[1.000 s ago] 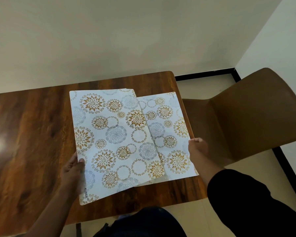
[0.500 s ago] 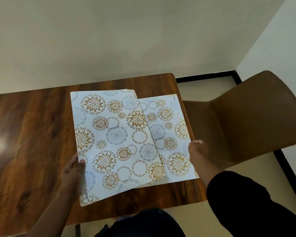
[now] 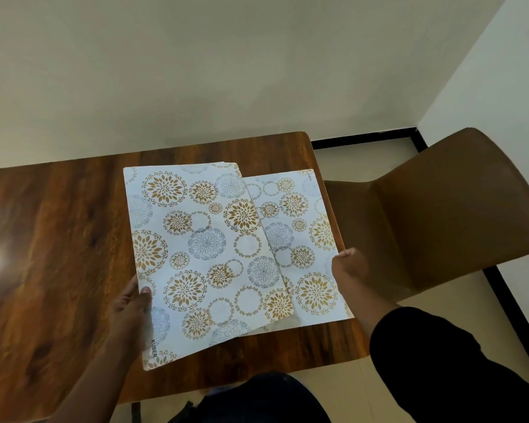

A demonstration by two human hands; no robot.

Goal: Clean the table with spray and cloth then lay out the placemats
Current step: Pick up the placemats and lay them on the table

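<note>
White placemats with gold and grey flower circles lie at the right end of the wooden table. My left hand grips the left edge of the upper placemats, thumb on top, lifting them a little off the table. Under them, shifted to the right, lies the lower placemat, reaching the table's right edge. My right hand holds that placemat's right edge, thumb on top. No spray bottle or cloth is in view.
A brown chair stands close to the table's right edge. A pale wall runs behind the table, with a black skirting along the floor. My dark-clothed legs show below the table's near edge.
The upper placemats have slid slightly left and towards me in my left hand, uncovering a bit more of the lower placemat. My right hand stays on the right edge.
</note>
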